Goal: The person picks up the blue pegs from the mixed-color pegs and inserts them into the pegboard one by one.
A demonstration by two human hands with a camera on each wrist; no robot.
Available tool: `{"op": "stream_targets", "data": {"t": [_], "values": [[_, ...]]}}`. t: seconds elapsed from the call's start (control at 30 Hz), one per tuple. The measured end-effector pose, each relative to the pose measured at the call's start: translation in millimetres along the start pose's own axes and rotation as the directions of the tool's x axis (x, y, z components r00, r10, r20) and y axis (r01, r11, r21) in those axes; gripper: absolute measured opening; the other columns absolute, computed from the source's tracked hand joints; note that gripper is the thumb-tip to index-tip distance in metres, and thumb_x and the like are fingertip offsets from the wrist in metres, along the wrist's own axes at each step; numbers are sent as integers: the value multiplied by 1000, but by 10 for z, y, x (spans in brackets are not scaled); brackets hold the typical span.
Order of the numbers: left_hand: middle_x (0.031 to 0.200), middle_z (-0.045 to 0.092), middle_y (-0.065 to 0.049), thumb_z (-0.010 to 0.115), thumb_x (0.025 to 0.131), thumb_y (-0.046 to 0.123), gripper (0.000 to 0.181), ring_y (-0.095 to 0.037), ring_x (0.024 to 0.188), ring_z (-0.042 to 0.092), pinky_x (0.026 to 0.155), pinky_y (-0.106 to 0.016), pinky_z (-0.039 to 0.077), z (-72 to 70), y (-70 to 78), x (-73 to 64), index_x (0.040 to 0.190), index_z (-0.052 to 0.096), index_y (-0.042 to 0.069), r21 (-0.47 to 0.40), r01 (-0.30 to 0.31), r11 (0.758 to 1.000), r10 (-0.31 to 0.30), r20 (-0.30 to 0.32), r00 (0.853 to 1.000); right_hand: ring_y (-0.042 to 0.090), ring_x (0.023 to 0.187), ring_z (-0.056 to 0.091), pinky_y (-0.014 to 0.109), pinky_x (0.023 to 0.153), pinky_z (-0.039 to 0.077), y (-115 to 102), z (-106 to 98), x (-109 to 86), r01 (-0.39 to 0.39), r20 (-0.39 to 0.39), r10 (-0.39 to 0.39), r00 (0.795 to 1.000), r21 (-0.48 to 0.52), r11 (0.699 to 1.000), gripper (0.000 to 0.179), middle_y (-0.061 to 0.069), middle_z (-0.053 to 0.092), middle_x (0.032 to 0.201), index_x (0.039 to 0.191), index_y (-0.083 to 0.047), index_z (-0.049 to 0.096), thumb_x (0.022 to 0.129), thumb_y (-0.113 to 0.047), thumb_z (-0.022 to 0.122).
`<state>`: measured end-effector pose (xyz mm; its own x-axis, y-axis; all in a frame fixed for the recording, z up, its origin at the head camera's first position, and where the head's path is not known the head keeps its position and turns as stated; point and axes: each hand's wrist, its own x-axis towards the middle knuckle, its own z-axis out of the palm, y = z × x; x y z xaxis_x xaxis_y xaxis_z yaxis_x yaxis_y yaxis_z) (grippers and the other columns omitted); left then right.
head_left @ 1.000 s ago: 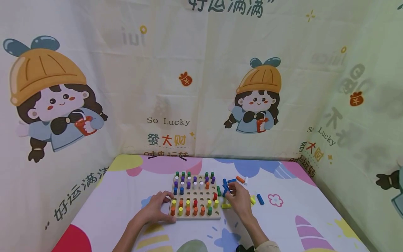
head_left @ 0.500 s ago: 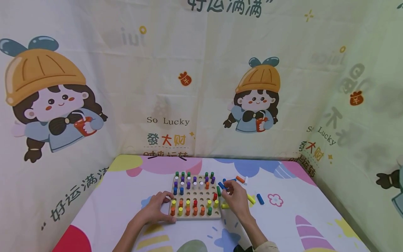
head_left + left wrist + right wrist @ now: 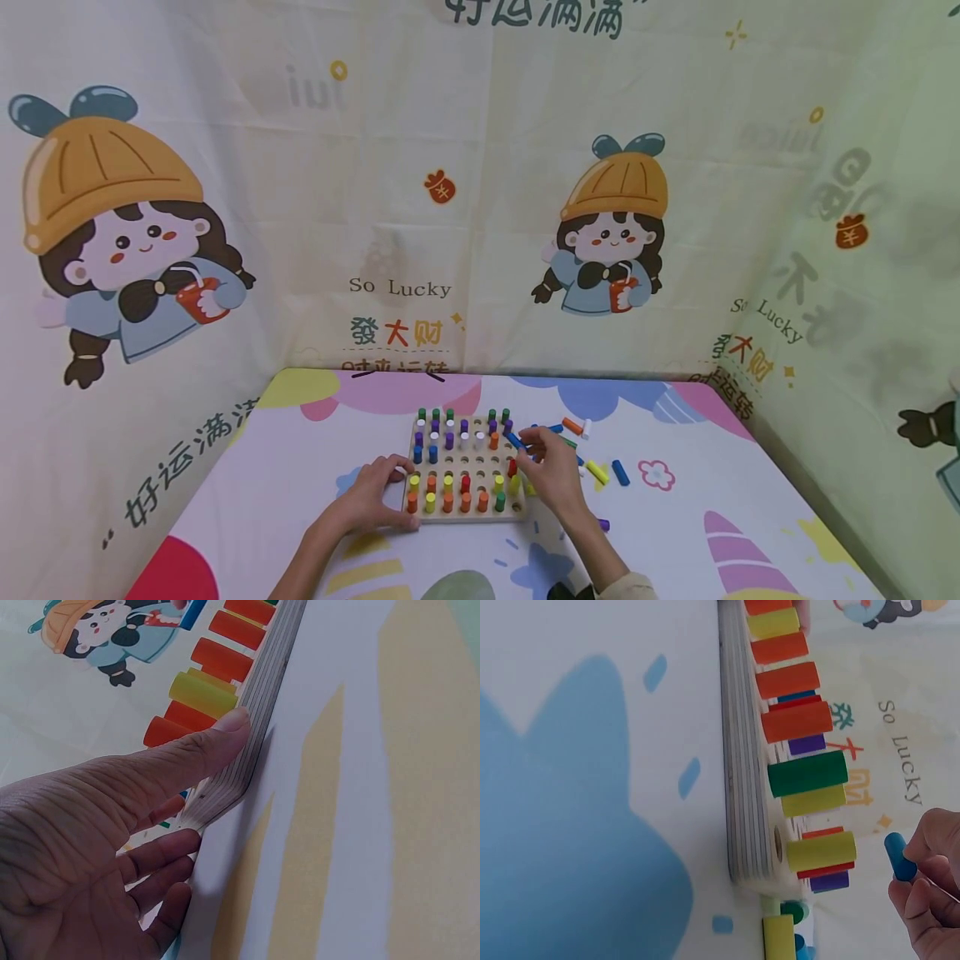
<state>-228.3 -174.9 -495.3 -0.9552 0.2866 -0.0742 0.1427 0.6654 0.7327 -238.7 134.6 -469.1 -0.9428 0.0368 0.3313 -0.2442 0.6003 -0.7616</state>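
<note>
A wooden pegboard (image 3: 472, 518) lies on the table with rows of coloured pegs standing in its holes. My left hand (image 3: 375, 493) grips the board's near left corner; in the left wrist view the thumb presses the layered front edge beside orange pegs (image 3: 221, 658) and a yellow peg (image 3: 202, 694). Over the board's right side, my right hand (image 3: 557, 473) pinches a blue peg (image 3: 901, 857) between thumb and fingertips. The peg is tilted and held above the board. Bare holes show in the board's middle rows, and one at the near right corner.
Loose pegs lie right of the board: a yellow peg (image 3: 597, 472), a blue peg (image 3: 620, 472), an orange peg (image 3: 572, 426), a white peg (image 3: 587, 429) and a purple peg (image 3: 603, 525) by the right forearm. A printed curtain (image 3: 480, 250) stands behind the table.
My right hand has lifted the blue peg from the loose pile and carried it left over the board's right edge. The left hand stays at the corner.
</note>
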Motion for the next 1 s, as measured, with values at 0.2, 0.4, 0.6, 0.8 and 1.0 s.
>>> {"op": "stream_targets", "data": {"t": [0.2,0.4,0.6,0.8,1.0], "values": [[120,58,-7,97,67,35,70,-35,119,49,102,-63,41,-7,9,10,121,56,18,3,13,1000,-13,8,1000,16,86,65,23,76,54,-41,66,4,18,10,-18,1000,14,1000,22,7,73,104,110,-4,70,89,-1,73],[120,59,-6,97,67,35,69,-34,120,48,103,-64,41,2,11,19,120,57,19,1,31,1000,-31,5,1000,15,82,63,23,73,53,-55,138,-9,39,28,-40,999,33,999,20,5,72,99,106,-6,71,87,-1,73],[120,59,-6,97,67,35,69,-34,119,49,103,-63,41,-2,19,26,120,57,18,-4,30,1000,-30,2,1000,14,85,63,22,75,54,-93,183,-1,37,72,-41,997,53,998,20,5,72,101,108,-6,70,89,-2,73],[121,59,-8,97,68,35,69,-36,120,49,102,-64,40,-13,12,15,121,57,16,-8,4,1000,-4,8,1000,14,84,62,23,74,53,-140,228,-4,70,87,-74,993,52,996,19,3,71,100,107,-7,71,88,-2,72],[120,59,-8,97,68,35,68,-36,119,49,102,-65,40,-10,6,-4,121,57,16,-15,-5,1000,5,13,1000,11,80,59,22,71,52,-157,284,-5,97,105,-99,990,23,995,18,2,70,95,104,-7,70,86,-2,73]]}}
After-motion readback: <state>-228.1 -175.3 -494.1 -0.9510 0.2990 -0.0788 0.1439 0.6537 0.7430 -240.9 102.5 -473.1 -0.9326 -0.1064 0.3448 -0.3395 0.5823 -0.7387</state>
